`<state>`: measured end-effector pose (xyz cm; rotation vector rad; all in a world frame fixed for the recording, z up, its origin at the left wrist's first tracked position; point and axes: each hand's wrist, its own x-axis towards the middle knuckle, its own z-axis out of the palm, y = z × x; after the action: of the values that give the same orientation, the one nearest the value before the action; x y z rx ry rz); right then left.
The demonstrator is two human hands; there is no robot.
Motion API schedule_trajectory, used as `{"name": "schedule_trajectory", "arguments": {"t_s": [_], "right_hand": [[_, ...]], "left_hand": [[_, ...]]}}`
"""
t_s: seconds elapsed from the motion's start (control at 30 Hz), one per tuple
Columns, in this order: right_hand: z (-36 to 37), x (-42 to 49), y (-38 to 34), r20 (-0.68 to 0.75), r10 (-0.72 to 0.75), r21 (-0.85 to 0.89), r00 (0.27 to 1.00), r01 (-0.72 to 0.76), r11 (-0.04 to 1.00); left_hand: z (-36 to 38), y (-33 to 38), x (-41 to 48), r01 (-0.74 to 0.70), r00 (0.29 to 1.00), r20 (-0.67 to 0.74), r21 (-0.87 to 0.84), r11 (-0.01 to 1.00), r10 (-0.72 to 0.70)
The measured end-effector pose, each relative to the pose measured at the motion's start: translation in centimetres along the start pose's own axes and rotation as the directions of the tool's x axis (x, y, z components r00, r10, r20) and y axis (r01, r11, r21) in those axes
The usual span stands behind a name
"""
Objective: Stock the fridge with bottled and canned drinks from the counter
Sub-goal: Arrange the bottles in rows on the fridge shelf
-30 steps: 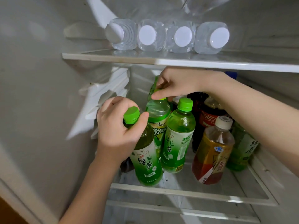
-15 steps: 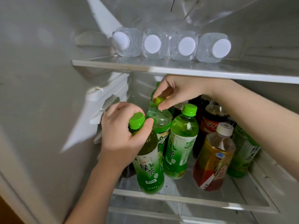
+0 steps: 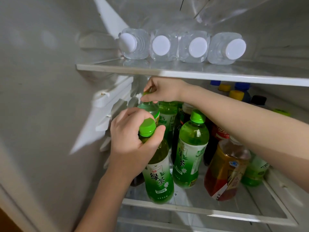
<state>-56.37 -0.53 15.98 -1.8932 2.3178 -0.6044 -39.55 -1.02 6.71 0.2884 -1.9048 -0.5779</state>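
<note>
My left hand (image 3: 132, 139) grips the neck of a green tea bottle (image 3: 158, 180), just under its green cap, at the front left of the middle fridge shelf (image 3: 192, 209). Behind it, my right hand (image 3: 163, 90) pinches the green cap of a pale green bottle (image 3: 149, 108) that stands further back on the left. Another green tea bottle (image 3: 190, 151) stands upright just right of the one I hold. An amber tea bottle (image 3: 225, 171) leans at the front right.
Several water bottles (image 3: 184, 47) lie on their sides on the upper shelf (image 3: 184, 75), white caps facing out. Dark cola bottles (image 3: 217, 133) and yellow- and blue-capped bottles (image 3: 235, 94) fill the back right. The fridge's left wall (image 3: 50, 97) is close by my left hand.
My right hand has moved the pale green bottle further back on the left and now pinches its cap. My left hand keeps its grip on the front green tea bottle. The view tilted down.
</note>
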Motion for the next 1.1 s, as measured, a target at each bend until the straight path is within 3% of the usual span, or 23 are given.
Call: {"name": "schedule_trajectory", "arguments": {"t_s": [0.17,0.3,0.43,0.53,0.67,0.8,0.93,1.0,1.1], "right_hand": [[-1.2,0.5,0.7,0.046,-0.025,0.037,0.999,0.023,0.999],[-2.8,0.6,2.9,-0.060,0.000,-0.063,0.998,-0.004,0.998],[-2.4,0.1,4.6,0.083,0.056,-0.208,0.995,-0.038,0.977],[-2.3,0.1,5.1,0.125,0.062,-0.169,0.990,-0.041,0.985],[-2.4,0.2,5.3,0.055,0.061,-0.130,0.997,-0.054,0.990],[-2.5,0.1,4.8,0.000,0.069,-0.389,0.998,-0.063,0.919],[-2.1,0.2,4.1,-0.077,0.037,-0.671,0.996,-0.080,0.737],[-2.0,0.2,4.0,-0.097,0.038,-0.613,0.995,-0.090,0.785],[-2.4,0.3,4.4,0.001,0.075,-0.276,0.997,-0.072,0.959]], "left_hand": [[0.0,0.1,0.0,0.019,1.000,0.000,-0.005,1.000,-0.019],[0.1,0.2,0.1,0.025,1.000,0.015,-0.009,1.000,-0.025],[0.1,0.3,0.2,0.024,1.000,0.015,-0.012,1.000,-0.024],[0.1,0.3,0.1,0.026,1.000,0.013,-0.010,1.000,-0.026],[0.2,0.3,0.0,0.027,1.000,0.009,-0.010,1.000,-0.027],[0.2,0.1,0.0,0.016,1.000,0.012,-0.009,1.000,-0.016],[0.1,0.0,-0.1,0.014,1.000,0.003,-0.011,1.000,-0.014],[0.1,0.0,-0.2,0.013,1.000,0.000,-0.009,1.000,-0.013],[0.1,0.0,-0.2,0.021,1.000,-0.005,-0.011,1.000,-0.021]]}}
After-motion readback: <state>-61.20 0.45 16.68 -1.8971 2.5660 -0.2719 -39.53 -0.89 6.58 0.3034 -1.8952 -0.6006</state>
